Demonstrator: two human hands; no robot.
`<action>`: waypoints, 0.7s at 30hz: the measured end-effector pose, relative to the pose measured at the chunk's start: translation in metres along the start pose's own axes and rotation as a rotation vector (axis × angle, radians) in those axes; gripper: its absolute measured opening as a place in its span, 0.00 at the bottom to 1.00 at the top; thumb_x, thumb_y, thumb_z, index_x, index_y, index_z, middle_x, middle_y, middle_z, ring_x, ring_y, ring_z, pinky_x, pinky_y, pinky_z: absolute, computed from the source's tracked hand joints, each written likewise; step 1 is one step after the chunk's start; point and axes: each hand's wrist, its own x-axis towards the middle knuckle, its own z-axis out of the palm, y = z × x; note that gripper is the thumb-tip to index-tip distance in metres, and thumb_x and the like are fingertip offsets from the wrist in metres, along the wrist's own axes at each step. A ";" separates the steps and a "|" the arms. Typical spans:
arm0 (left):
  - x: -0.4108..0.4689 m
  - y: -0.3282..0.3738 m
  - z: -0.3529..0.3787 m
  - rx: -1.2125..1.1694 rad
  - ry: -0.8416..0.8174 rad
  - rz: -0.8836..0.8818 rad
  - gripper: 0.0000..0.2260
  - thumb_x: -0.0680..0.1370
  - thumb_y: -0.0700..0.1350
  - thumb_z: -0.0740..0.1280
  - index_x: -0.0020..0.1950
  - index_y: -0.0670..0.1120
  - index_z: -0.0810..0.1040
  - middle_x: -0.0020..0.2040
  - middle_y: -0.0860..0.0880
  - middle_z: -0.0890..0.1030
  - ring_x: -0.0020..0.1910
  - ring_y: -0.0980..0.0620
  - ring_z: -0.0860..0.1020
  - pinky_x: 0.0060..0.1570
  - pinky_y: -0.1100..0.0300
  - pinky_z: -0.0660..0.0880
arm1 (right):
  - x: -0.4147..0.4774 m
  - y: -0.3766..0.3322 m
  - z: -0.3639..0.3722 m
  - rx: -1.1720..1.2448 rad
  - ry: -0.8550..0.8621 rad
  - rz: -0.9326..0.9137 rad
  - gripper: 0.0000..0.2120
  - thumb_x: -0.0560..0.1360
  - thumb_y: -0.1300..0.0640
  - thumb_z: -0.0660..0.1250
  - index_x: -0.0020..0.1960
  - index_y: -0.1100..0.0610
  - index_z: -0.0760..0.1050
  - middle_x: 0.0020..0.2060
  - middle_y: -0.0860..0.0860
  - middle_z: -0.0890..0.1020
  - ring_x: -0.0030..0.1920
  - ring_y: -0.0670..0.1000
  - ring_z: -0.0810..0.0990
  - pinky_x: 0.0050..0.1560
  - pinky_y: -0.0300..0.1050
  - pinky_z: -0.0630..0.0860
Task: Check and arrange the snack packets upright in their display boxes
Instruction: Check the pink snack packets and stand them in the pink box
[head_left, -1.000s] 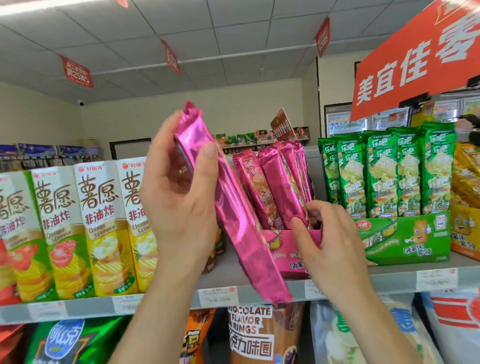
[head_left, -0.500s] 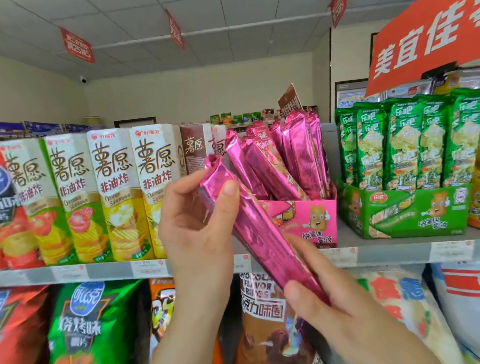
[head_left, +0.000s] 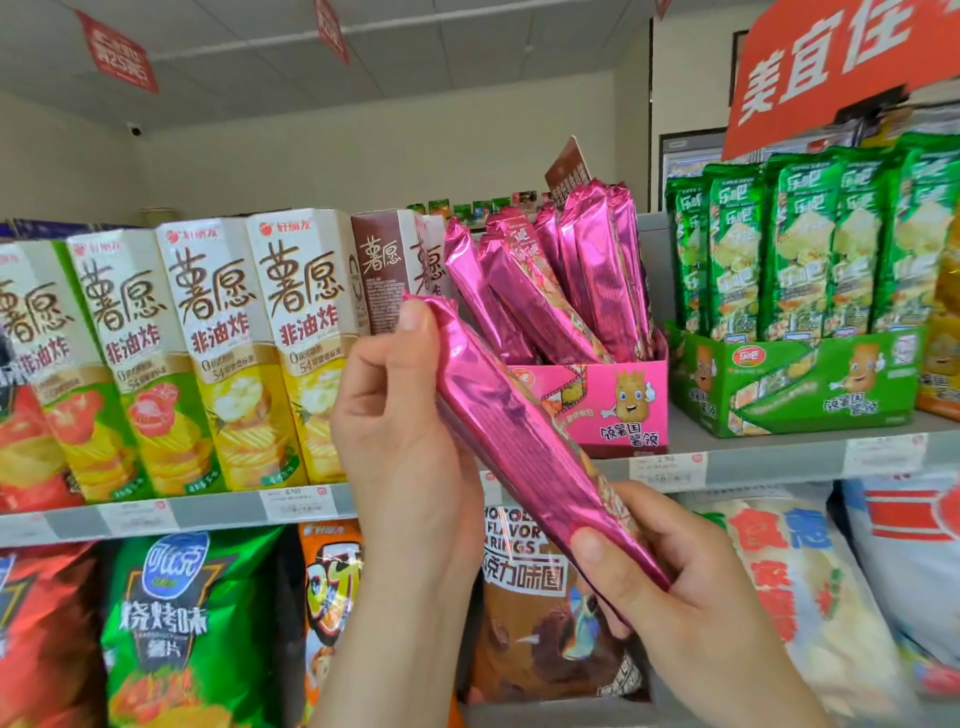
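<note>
I hold one long pink foil snack packet (head_left: 524, 441) slanted in front of the shelf. My left hand (head_left: 405, 431) grips its upper end, thumb on top. My right hand (head_left: 670, 582) grips its lower end. Behind it, the pink display box (head_left: 618, 405) sits on the shelf with several pink packets (head_left: 561, 280) inside; those on the left lean sideways, those on the right stand upright. To the right, a green display box (head_left: 800, 389) carries several green packets (head_left: 810, 244) standing upright.
Tall potato-chip cartons (head_left: 218, 353) line the shelf to the left of the pink box. The grey shelf edge (head_left: 769, 460) bears price tags. Large snack bags (head_left: 182, 623) fill the shelf below. A red sign (head_left: 831, 67) hangs at upper right.
The held packet has come down from head height to in front of the shelf edge. My right hand left the pink box and took the packet's lower end.
</note>
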 end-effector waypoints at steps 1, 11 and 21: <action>-0.002 -0.001 -0.001 -0.006 -0.012 -0.011 0.09 0.76 0.49 0.68 0.36 0.51 0.75 0.32 0.55 0.76 0.32 0.59 0.73 0.35 0.64 0.72 | -0.001 0.000 0.000 -0.011 0.013 0.002 0.23 0.65 0.26 0.66 0.50 0.41 0.79 0.26 0.47 0.77 0.24 0.42 0.73 0.27 0.35 0.69; -0.016 -0.011 -0.010 0.146 -0.165 -0.041 0.22 0.69 0.45 0.74 0.61 0.54 0.76 0.49 0.51 0.86 0.48 0.54 0.83 0.47 0.59 0.80 | -0.003 0.001 0.009 -0.055 0.109 0.025 0.23 0.65 0.25 0.63 0.45 0.42 0.78 0.26 0.48 0.78 0.24 0.43 0.75 0.26 0.37 0.70; -0.049 -0.028 -0.016 0.206 -0.283 -0.240 0.10 0.68 0.47 0.75 0.48 0.52 0.84 0.44 0.51 0.86 0.42 0.57 0.82 0.42 0.63 0.78 | 0.001 -0.001 0.008 -0.097 0.148 -0.021 0.13 0.69 0.36 0.65 0.48 0.41 0.78 0.26 0.45 0.78 0.26 0.43 0.74 0.28 0.34 0.69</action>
